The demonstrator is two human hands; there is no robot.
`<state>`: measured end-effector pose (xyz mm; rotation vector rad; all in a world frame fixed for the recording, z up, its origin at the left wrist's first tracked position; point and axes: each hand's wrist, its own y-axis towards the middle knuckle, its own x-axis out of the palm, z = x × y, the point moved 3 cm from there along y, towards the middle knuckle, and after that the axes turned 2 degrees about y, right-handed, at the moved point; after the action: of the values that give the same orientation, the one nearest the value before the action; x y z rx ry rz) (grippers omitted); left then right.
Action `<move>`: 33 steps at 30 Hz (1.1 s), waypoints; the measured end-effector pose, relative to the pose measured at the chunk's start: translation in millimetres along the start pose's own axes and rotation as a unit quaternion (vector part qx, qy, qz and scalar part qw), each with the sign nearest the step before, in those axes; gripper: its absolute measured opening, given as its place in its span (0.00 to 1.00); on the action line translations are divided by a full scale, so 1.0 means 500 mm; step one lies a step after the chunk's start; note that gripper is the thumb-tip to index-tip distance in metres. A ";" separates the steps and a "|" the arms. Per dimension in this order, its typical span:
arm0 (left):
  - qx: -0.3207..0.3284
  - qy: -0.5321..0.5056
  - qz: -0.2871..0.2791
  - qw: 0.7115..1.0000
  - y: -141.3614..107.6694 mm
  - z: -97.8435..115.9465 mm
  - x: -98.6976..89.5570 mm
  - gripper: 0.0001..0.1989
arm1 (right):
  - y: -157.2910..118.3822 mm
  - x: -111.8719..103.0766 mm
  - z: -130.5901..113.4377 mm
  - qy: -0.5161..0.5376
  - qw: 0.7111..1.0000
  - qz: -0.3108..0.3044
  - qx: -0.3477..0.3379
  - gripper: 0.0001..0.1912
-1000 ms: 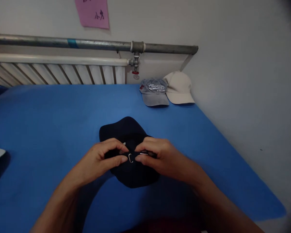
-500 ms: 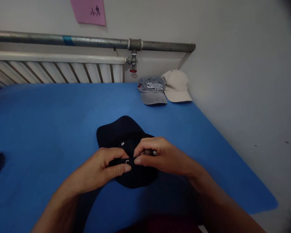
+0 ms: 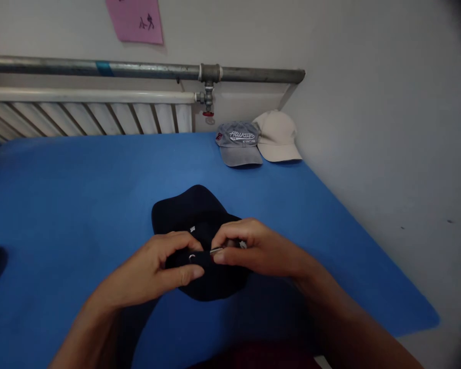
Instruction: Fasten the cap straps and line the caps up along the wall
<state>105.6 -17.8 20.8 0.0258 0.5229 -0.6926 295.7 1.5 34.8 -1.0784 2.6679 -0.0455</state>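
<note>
Your left hand [image 3: 159,264] has slid the strap leftward, and the metal buckle [image 3: 216,250] now shows at your right hand's [image 3: 253,251] fingertips. Both hands pinch the strap of the dark cap [image 3: 200,230], which lies on the blue table [image 3: 80,189]; the strap looks to be loosening.

Head camera looks forward and down, close over blue table [image 3: 80,205]
</note>
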 end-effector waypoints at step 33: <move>0.000 -0.099 -0.065 0.993 -0.023 -0.009 -0.018 0.09 | -0.016 -0.043 0.006 -0.004 0.999 -0.031 -0.037 0.08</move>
<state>90.8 -20.3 22.8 -0.0778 0.3354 -0.8135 316.7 10.5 37.9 -1.1812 2.6485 0.0457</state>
